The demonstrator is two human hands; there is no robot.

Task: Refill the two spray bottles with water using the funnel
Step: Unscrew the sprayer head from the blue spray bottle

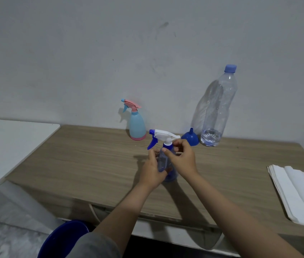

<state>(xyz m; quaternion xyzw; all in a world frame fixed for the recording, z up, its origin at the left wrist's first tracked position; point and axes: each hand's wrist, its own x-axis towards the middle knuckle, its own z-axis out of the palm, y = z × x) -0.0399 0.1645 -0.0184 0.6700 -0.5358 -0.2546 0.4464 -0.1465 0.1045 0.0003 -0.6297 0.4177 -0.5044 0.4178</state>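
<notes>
On the wooden table [91,164], right hand [182,159] fingers pinch the blue sprayer [166,164] at its collar; left hand [152,171] wraps its body. Behind the sprayer: funnel [190,138], water bottle [217,108], pastel sprayer [136,123].

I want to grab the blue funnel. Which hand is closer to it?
Right. The right hand grips the spray bottle at its collar, just in front of the funnel. The left hand holds the bottle's body, farther away.
</notes>
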